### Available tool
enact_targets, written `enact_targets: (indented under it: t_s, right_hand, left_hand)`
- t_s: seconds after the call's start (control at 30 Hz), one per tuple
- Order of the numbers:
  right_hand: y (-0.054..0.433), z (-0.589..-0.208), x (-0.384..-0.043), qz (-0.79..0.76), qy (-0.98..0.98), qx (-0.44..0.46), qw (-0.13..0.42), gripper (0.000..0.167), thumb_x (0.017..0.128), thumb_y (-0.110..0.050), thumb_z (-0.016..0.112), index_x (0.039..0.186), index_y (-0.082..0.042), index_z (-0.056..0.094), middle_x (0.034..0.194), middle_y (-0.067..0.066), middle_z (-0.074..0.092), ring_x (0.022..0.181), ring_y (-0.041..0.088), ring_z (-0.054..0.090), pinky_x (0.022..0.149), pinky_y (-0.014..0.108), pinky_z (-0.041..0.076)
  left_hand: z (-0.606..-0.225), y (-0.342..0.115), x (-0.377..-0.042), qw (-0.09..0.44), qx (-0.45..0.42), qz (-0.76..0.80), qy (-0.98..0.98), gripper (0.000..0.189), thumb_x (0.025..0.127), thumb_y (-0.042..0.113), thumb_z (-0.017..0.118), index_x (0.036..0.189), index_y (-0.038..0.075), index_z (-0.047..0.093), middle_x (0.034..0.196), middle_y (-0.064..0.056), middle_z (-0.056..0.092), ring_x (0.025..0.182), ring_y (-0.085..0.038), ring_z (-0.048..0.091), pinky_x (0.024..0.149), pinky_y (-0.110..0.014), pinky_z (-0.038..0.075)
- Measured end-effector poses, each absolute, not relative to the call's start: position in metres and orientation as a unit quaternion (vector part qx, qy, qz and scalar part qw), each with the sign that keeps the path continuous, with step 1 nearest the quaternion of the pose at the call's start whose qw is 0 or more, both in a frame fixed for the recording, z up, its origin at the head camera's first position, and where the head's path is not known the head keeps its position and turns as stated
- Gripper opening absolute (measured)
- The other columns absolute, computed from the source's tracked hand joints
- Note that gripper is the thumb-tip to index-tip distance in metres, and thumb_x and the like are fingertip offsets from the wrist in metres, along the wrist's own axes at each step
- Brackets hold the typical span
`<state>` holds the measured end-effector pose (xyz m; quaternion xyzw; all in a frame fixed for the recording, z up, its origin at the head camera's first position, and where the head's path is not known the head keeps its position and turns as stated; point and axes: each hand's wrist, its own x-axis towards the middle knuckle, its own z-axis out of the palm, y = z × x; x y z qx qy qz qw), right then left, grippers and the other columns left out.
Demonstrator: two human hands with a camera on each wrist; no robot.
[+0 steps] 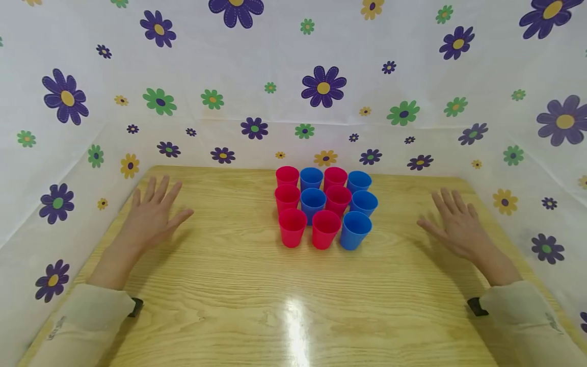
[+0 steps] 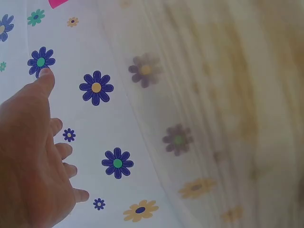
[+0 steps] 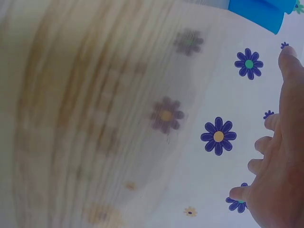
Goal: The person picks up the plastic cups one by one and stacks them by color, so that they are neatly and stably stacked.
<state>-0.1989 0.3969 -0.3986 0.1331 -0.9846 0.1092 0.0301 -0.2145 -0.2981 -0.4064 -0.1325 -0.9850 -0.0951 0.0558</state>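
Observation:
Several red and blue plastic cups stand upright, mouths up, in three close rows on the far half of the table. The front row has a red cup (image 1: 292,229) at left, a second red cup (image 1: 325,232) and a blue cup (image 1: 355,232) at right. In the two rows behind, red and blue alternate. My left hand (image 1: 149,219), fingers spread, is over the table's left side, well apart from the cups. On the right side, my right hand (image 1: 460,229) also has its fingers extended and holds nothing. Blue cups show at the top of the right wrist view.
The wooden table (image 1: 220,295) is bounded at the back and both sides by white flower-print cloth (image 1: 183,66). Dark bands (image 1: 478,306) sit at both sleeve cuffs. A bright light reflection lies on the near tabletop.

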Motion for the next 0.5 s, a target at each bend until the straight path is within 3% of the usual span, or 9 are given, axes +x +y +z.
enact_targets:
  t_s: [0.5]
  right_hand:
    - [0.381,-0.399,-0.191,0.148,-0.974,0.163,0.053,0.084,0.108,-0.043,0.051,0.161,0.009,0.010,0.166,0.033,0.005,0.154,0.050,-0.003,0.118,0.072,0.006]
  left_hand:
    - [-0.405,-0.273,-0.210,0.056,-0.170,-0.164,-0.970,0.083,0.107,0.055,0.046,0.164,0.003,0.017,0.169,-0.026,0.005,0.155,-0.046,-0.003,0.119,-0.070,0.002]
